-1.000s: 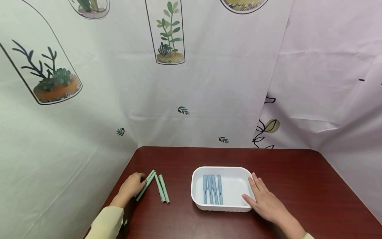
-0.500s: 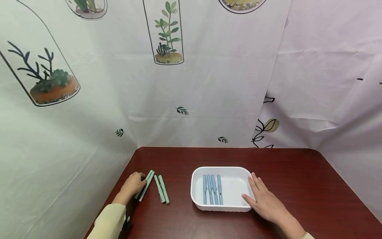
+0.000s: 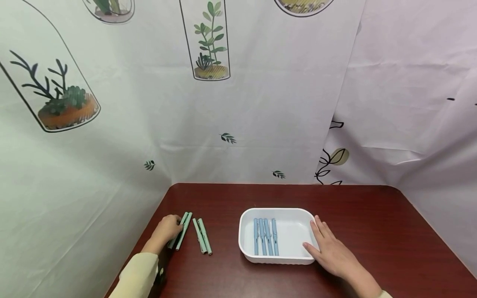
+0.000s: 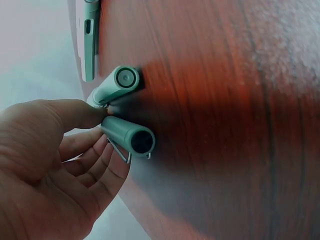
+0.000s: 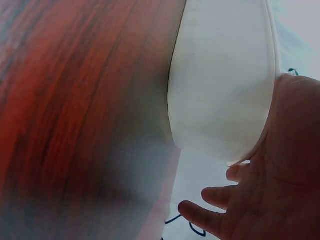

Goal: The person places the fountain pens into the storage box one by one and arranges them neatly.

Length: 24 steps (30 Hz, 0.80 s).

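Across the grained, dark red table (image 3: pixel 365 231), here's the smooth, round-cornered white tray (image 3: pixel 275 260), right hand (image 3: pixel 331 250) at its end, fingers spread. Over at table-left, the left hand (image 3: pixel 165 231) pinches a green pen (image 4: pixel 124 132) between thumb and fingers: light, stiff, probably slippery, best gripped mid-barrel, away from that wiry clip (image 4: pixel 119 153). Four slim blue pens (image 3: pixel 262 236) lie in the tray.

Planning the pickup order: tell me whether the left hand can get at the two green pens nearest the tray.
Probably not yet: the left hand pinches one green pen, and another pen lies between, though nothing covers that pair.
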{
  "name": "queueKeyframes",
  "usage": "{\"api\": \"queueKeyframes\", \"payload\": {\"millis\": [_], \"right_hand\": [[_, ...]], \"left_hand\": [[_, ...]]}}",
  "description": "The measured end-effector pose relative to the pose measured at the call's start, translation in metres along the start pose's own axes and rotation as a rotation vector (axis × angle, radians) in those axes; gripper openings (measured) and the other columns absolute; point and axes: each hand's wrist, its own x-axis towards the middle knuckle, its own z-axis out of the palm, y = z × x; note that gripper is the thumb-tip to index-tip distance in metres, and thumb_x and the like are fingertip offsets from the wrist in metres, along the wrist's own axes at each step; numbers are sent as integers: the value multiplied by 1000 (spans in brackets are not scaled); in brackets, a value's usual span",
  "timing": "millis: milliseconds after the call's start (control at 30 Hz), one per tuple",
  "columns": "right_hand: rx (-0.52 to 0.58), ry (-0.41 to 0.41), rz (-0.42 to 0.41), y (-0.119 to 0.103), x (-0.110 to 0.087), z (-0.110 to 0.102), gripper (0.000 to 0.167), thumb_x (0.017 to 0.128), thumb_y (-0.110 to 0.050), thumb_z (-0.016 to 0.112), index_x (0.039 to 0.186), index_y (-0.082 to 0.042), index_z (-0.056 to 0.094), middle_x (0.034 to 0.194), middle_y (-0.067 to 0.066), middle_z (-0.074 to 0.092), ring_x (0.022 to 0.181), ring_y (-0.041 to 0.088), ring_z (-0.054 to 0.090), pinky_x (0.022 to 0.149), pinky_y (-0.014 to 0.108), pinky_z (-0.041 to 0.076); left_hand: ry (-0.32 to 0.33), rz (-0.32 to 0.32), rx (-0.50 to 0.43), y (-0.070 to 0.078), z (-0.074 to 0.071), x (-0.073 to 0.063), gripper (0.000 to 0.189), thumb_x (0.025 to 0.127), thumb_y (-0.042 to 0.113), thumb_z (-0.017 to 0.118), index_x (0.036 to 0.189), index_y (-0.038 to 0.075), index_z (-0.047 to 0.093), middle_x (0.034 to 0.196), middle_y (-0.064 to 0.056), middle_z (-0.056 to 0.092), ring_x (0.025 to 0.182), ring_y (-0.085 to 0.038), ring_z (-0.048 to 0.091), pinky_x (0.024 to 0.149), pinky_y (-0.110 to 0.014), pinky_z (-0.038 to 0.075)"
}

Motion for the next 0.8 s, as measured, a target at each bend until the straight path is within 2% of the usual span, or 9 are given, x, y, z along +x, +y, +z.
{"api": "queueKeyframes", "payload": {"millis": [133, 467, 700, 800], "right_hand": [[0, 1, 2, 0, 0, 1, 79, 100, -50, 58, 153, 4, 38, 162, 27, 26, 145, 50, 31, 106, 65, 39], [2, 10, -2, 0, 1, 2, 77, 100, -48, 59, 153, 5, 38, 162, 27, 26, 144, 51, 32, 107, 64, 39], [6, -14, 4, 0, 1, 0, 79, 100, -49, 59, 153, 4, 37, 162, 27, 25, 144, 51, 31, 107, 64, 39], [10, -17, 2, 0, 1, -1, 79, 100, -48, 59, 154, 4, 37, 162, 27, 25, 144, 51, 31, 106, 64, 40]], "left_hand": [[-10, -12, -16, -1, -2, 0, 35, 94, 8, 65, 122, -12, 63, 109, -23, 68, 75, -21, 58, 63, -36, 47], [-16, -52, -39, -9, -6, -1, 43, 91, 13, 66, 125, -12, 60, 97, -15, 68, 67, -21, 54, 61, -35, 44], [-10, -61, -55, -5, -10, -5, 43, 92, 15, 67, 125, -11, 58, 94, -13, 66, 67, -21, 53, 61, -36, 45], [0, -67, -58, -2, -11, -6, 41, 90, 16, 68, 122, -10, 59, 88, -11, 64, 67, -21, 55, 60, -36, 47]]}}
